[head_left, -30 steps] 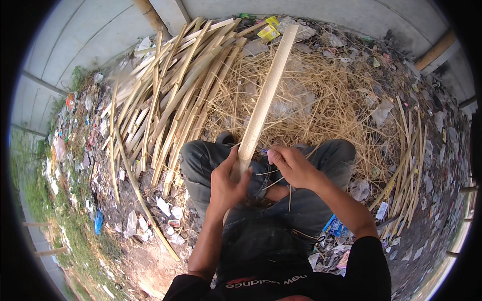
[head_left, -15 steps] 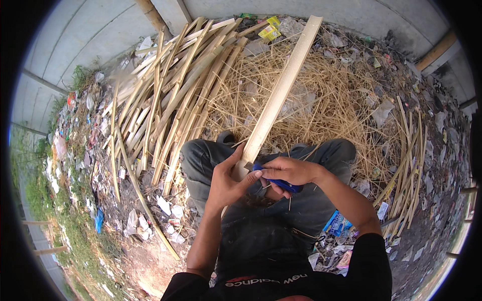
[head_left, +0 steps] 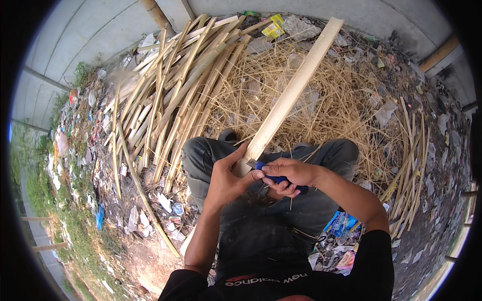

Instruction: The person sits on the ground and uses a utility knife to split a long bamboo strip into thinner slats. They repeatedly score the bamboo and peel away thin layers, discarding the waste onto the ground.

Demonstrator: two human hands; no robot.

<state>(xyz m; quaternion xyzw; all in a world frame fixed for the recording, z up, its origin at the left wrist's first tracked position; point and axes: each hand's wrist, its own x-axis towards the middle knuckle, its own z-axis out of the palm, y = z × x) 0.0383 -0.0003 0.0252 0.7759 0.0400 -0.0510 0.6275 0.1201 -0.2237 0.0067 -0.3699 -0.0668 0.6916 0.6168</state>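
A long, pale split bamboo strip (head_left: 296, 90) slants across my lap, its far end out over the straw. My left hand (head_left: 228, 175) grips it near my knees, with the thumb reaching toward the blade. In my right hand (head_left: 293, 173) is a blue-handled utility knife (head_left: 277, 178), the fingers wrapped round its handle. Its short blade rests against the strip, close to the left thumb. The handle is partly hidden by my right fingers. Behind my left forearm a pale piece shows, apparently the strip's lower end.
Several bamboo strips lie in a pile (head_left: 186, 85) at the far left. Thin straw-like shavings (head_left: 341, 105) cover the ground ahead. A smaller bundle of thin strips (head_left: 409, 170) lies at right. Litter surrounds my crossed legs, and a pale wall (head_left: 361, 20) stands behind.
The bamboo strip's far end has swung right, and its lower end has moved left behind my left forearm. My hands stay close together, the knife still at the strip.
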